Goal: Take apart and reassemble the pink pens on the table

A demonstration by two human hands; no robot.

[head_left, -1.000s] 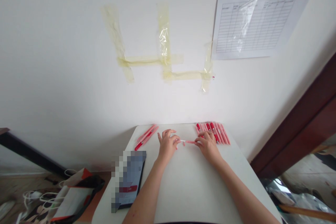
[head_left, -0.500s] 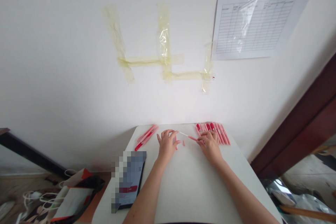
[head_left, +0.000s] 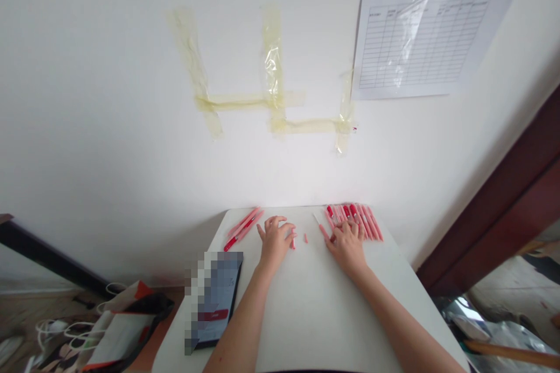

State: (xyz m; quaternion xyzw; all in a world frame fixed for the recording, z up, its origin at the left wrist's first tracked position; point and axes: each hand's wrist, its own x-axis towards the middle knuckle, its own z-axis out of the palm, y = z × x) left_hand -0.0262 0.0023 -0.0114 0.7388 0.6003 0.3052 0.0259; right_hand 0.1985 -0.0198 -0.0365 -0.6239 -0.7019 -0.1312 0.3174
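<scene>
On a white tabletop [head_left: 301, 309], a slim pink tube [head_left: 324, 232], thin white rod [head_left: 316, 220] protruding, is gripped by fingers of the right hand [head_left: 349, 243]; those of the left hand [head_left: 275, 241] are parted beside a pink-and-white piece [head_left: 293, 242].

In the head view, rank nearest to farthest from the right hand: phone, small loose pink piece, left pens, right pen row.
1. Right pen row, partly covered by the right hand.
2. Small loose pink piece, left of that hand.
3. Left pens, farther left.
4. Phone, lower left in view.
</scene>
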